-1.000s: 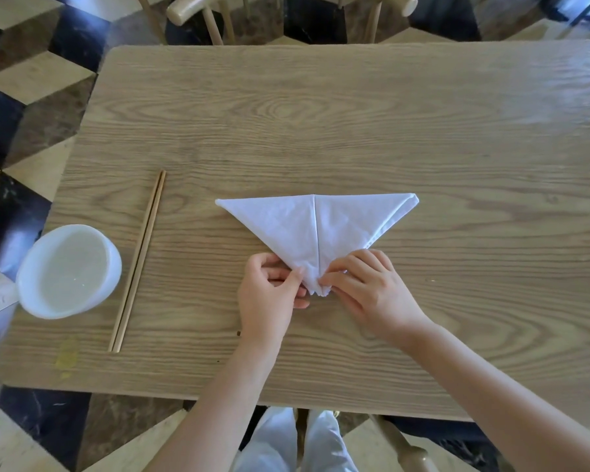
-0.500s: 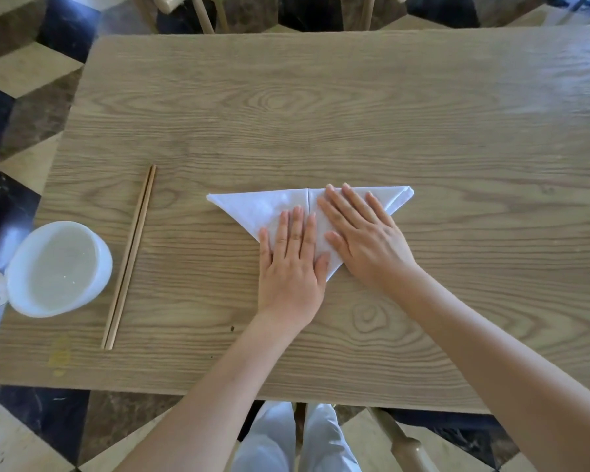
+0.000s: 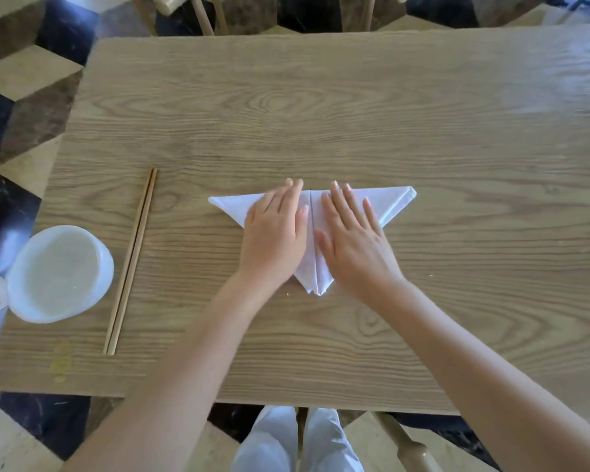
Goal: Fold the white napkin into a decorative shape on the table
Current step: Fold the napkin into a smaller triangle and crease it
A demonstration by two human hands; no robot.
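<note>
I see even, soft daylight over the whole view, bright enough to read the wood grain. A pale sheen washes out the table far beyond my right hand, so light seems to come from that side. Shadows under both hands are faint and short. My left hand looks slightly smeared, and the whole picture is a little soft. The wide lens bows the table edges, and the floor far to the left of my hands blurs and stretches.
</note>
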